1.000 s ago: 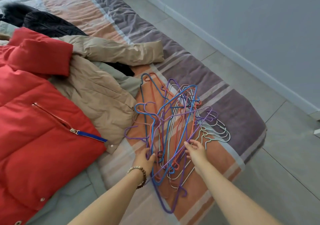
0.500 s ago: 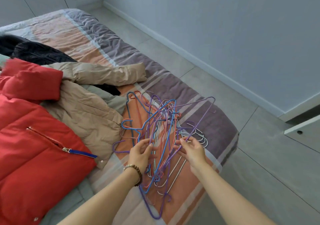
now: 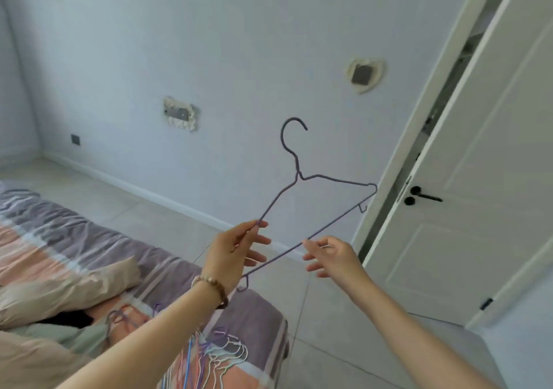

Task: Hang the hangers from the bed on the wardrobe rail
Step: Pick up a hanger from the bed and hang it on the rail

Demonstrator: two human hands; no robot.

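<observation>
1 purple hanger point(image 3: 297, 167) was up off the bed point(image 3: 263, 317), pinched by the left hand point(image 3: 230, 254), right hand point(image 3: 332, 257) open at its bar; the other hangers point(image 3: 227, 352) lay on the bed, apparently none hung yet

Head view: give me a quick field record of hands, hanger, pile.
purple hanger: in the air, hook up
left hand: pinches its shoulder wire
right hand: touches its bottom bar, grip unclear
hanger pile: on bed
beige jacket: on bed, left of pile
wardrobe rail: not visible
</observation>
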